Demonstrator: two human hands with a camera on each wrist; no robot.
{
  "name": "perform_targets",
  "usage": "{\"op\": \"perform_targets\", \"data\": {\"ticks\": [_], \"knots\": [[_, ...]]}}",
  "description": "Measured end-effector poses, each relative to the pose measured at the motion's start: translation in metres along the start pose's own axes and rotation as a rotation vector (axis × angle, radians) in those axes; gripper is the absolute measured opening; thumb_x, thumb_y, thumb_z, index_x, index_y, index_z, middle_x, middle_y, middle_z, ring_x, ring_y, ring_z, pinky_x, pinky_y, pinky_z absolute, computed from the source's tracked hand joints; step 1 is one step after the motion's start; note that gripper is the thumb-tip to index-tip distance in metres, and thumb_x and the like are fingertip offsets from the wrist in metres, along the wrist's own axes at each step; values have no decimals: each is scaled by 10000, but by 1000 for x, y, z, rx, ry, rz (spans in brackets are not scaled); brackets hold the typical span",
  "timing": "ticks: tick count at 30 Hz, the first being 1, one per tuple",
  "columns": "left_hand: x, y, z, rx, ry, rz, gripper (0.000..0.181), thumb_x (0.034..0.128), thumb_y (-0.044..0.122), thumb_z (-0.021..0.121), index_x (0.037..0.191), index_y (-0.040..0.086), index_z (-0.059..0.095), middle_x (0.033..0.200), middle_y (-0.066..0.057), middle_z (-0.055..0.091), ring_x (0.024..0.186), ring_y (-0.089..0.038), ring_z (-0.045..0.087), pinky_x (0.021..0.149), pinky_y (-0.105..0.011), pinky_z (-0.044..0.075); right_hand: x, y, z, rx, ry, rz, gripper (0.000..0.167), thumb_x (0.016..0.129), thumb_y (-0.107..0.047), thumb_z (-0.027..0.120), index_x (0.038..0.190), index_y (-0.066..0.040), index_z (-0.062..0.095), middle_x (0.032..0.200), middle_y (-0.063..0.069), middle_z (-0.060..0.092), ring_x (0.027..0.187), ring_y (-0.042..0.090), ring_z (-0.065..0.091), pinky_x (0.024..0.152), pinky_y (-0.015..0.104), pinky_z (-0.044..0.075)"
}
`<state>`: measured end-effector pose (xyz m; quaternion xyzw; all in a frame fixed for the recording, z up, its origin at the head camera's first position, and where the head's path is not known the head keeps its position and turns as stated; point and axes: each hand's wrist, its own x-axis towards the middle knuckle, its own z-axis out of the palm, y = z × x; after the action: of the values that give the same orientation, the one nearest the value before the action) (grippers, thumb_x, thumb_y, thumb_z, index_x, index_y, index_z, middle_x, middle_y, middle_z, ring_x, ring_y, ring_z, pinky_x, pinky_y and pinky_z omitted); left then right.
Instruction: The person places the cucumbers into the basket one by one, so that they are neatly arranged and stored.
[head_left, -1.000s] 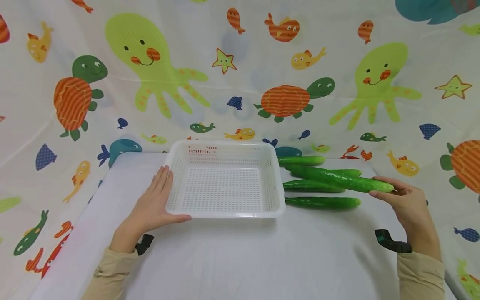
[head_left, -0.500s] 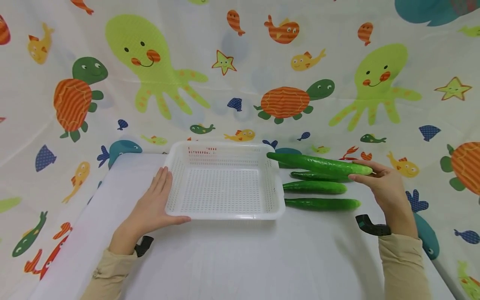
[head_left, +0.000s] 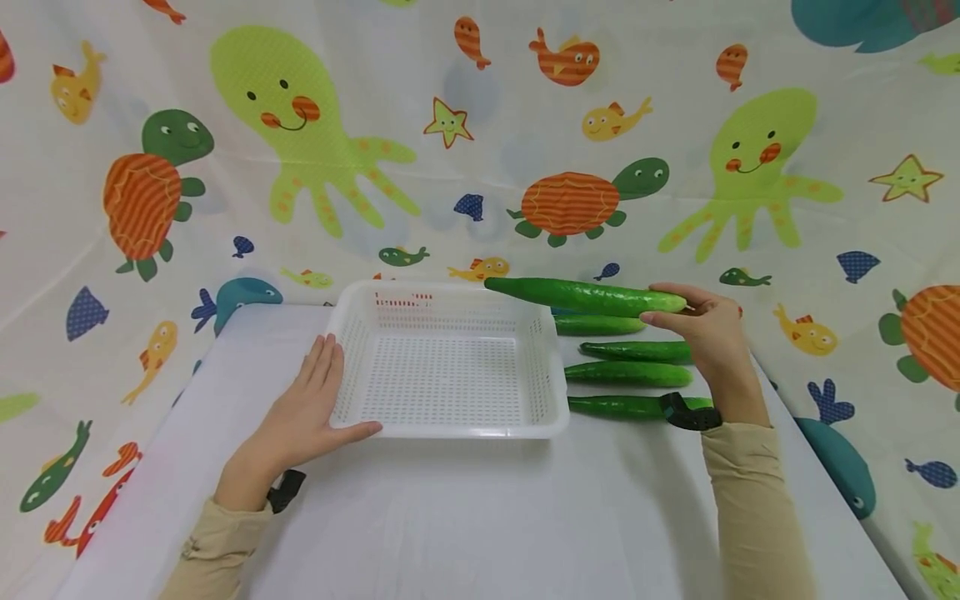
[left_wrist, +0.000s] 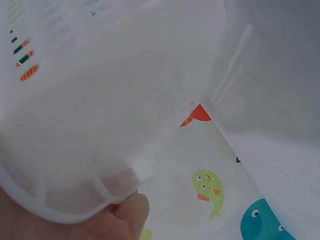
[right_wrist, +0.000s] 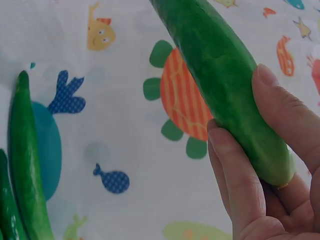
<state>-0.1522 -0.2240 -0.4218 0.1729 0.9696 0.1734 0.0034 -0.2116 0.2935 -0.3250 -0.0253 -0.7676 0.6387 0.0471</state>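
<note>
A white perforated plastic basket (head_left: pixel 450 432) stands on the white table. My left hand (head_left: pixel 300 417) rests against its left side, fingers straight along the wall and thumb at the front rim. In the left wrist view, part of that hand (left_wrist: pixel 131 216) shows beside the basket's rim (left_wrist: pixel 65 218). Thumb and fingers of my right hand (head_left: pixel 712 342) pinch the pale end of a green cucumber (head_left: pixel 581 296). This cucumber is raised, its dark tip over the basket's back right corner. The right wrist view shows the grip on the cucumber (right_wrist: pixel 215 70) closely.
Several more cucumbers (head_left: pixel 628 373) lie side by side on the table, right of the basket and below my right hand. Some of their left ends are hidden by the basket's wall. A sea-animal print curtain (head_left: pixel 450 200) hangs behind the table (head_left: pixel 465 517).
My right hand has carried the cucumber left and upward, from over the others to the basket's back right corner. My left hand and the basket have stayed in place.
</note>
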Motion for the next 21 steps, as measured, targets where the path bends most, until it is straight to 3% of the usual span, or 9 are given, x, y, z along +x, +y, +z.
{"op": "perform_targets", "data": {"ticks": [5,10,12,16,21], "knots": [[0,2,-2,-10,-22,-15,1290,799,738,630,1540,-88,-27,1629,-212,-138,1494,-337,-164,1165,-578,141,12,-9,22,-24,-29,29,593,770,-177,871,1313,-82,652,1316,3,509,996,177,437,928,325,372],[-1,5,-2,-27,-36,-29,1304,794,749,624,1539,-84,-47,1623,-218,-157,1485,-345,-191,1152,-601,154,23,-12,42,27,-45,-25,523,767,-120,868,1252,-49,685,1034,38,589,823,174,490,763,259,434],[-1,6,-1,-27,-39,-32,1306,793,750,624,1538,-87,-46,1621,-225,-156,1483,-353,-193,1147,-606,163,27,-13,50,47,-52,-44,493,761,-100,869,1223,-50,704,1020,41,605,788,165,509,704,243,452],[-1,7,-1,-24,-44,-37,1307,794,756,618,1536,-95,-40,1620,-233,-151,1483,-363,-188,1142,-609,177,34,-14,67,72,-83,-73,454,760,-69,865,1191,-64,723,1085,53,627,833,171,584,738,243,505],[-1,7,-4,-38,-35,-40,1308,785,767,616,1542,-87,-21,1626,-241,-108,1491,-383,-137,1152,-607,152,40,-16,93,99,-127,-71,455,766,-37,852,1199,-39,712,1051,66,647,885,193,611,747,254,530]]}}
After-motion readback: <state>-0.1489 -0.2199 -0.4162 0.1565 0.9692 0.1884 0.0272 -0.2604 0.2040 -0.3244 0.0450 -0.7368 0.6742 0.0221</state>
